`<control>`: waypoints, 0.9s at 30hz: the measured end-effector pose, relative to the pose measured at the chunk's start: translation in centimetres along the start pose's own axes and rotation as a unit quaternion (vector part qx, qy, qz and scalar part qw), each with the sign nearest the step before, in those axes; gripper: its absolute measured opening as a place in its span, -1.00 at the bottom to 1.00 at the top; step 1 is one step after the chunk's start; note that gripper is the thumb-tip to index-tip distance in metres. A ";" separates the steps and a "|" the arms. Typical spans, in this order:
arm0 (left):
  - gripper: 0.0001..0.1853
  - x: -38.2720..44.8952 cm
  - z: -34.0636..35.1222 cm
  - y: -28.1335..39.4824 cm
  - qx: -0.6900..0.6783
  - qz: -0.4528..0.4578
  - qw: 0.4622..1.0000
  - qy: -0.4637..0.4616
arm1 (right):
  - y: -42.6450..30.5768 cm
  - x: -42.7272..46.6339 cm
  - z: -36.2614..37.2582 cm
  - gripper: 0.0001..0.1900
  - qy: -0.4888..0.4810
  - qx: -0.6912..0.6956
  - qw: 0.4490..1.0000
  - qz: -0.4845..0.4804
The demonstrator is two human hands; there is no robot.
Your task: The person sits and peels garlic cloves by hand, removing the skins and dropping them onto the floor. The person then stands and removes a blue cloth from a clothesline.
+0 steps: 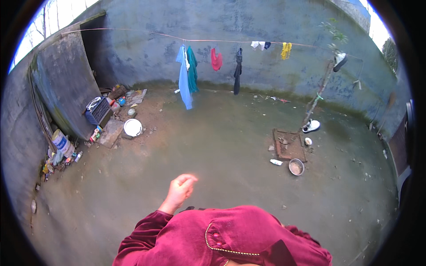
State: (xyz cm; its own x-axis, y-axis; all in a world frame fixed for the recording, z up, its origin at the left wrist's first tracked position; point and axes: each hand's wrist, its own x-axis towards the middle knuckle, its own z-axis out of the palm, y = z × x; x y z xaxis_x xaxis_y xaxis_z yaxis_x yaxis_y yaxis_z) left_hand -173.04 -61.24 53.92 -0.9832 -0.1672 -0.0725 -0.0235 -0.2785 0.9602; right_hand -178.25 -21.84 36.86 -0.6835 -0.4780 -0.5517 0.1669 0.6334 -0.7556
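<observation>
My left hand (179, 191) is raised in front of my body with its fingers curled, touching nothing; whether it holds anything small I cannot tell. My right hand is out of view; only the dark red velvet sleeve on that side shows. Farther off, a clothesline (139, 31) runs along the wall. From it hang a light blue garment (184, 79), a green garment (192, 69), a red cloth (216, 60), a dark narrow garment (238, 71), small white pieces (258, 45) and a yellow item (286, 50).
A brick-edged planting square (289, 158) with a thin tree (319, 93), a metal bowl (296, 167) and a white bottle (276, 162) stand right of centre. At left are a white bucket (133, 127), a plastic crate (99, 111) and a paint bucket (63, 143) among litter.
</observation>
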 end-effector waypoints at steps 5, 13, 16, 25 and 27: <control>-0.78 9.4 -8.3 3.7 -0.012 0.056 0.992 0.111 | -18.2 18.0 -6.4 -0.61 -0.028 -0.209 0.960 -0.186; -0.85 32.1 -22.1 8.1 -0.024 0.072 0.978 0.193 | -39.1 40.0 -13.6 -0.83 0.024 0.024 0.971 -0.237; -0.84 43.5 -25.5 11.7 0.002 0.092 0.984 0.154 | -43.5 46.3 -16.7 -0.84 0.049 0.059 0.989 -0.127; -0.78 75.3 -26.9 19.2 0.099 0.116 0.987 0.045 | -51.8 62.5 -27.6 -0.78 0.112 0.124 0.979 -0.115; -0.74 81.1 -27.1 19.4 0.100 0.135 0.985 0.042 | -54.0 67.6 -30.4 -0.77 0.126 0.076 0.982 -0.122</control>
State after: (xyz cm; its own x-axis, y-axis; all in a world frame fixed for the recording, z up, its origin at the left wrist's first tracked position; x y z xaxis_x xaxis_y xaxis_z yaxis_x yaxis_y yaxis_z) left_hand -248.36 -105.86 59.39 -0.9404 -0.2898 0.1782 0.1929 -0.0228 0.9810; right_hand -255.11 -69.87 51.13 -0.8670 -0.4270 -0.2567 0.0670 0.4106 -0.9094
